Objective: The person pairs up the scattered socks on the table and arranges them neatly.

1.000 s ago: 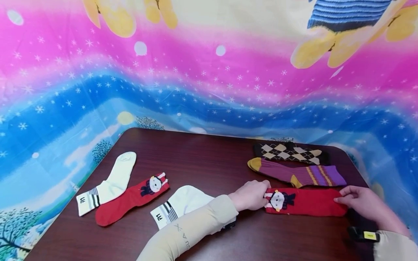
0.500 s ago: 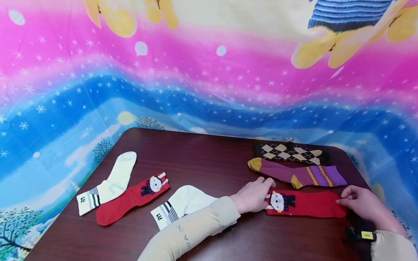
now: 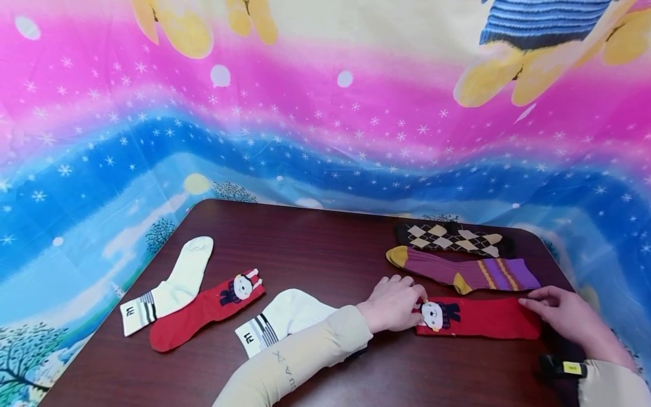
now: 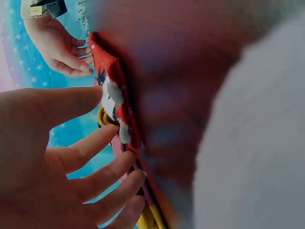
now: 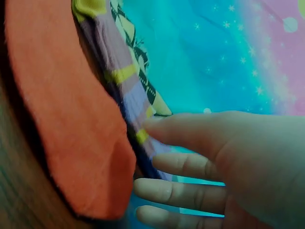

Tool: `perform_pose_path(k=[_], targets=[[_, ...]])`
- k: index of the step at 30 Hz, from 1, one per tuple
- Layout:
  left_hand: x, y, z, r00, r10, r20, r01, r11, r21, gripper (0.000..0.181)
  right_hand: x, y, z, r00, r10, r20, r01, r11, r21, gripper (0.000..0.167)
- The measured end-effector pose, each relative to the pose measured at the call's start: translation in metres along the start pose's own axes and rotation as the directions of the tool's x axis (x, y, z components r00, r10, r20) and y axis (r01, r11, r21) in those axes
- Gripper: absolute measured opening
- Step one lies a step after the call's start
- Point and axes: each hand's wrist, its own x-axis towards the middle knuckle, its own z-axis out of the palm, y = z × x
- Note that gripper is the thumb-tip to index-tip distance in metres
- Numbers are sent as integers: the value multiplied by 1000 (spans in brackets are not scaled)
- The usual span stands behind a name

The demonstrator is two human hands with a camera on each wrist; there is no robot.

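Red sock lies flat on the table, lengthwise between the hands, on the near side of the purple sock. The left hand is at its printed end, thumb and fingers spread; the right hand is at the plain end, its fingers also loose and apart. I cannot tell whether fingertips touch the cloth. In the head view the left fingers cover the printed tip, and the left sleeve hides part of the middle white sock. The right wrist view cuts off the printed end.
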Motion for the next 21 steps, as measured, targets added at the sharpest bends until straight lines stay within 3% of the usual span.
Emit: perform_pose_path(k=[6, 10, 21], targets=[[5, -7, -8, 999, -17, -52, 16, 999, -30, 63, -2, -10, -2, 993, -61, -104, 57, 998, -39, 67], [8, -14, -16, 996, -46, -73, 42, 997, -63, 77, -2, -22, -6, 990, -78, -118, 74, 996, -38, 71], [8, -40, -42, 982, -147, -119, 137, 987, -88, 86, -2, -61, -11, 975, -164, -152, 164, 986, -15, 69]])
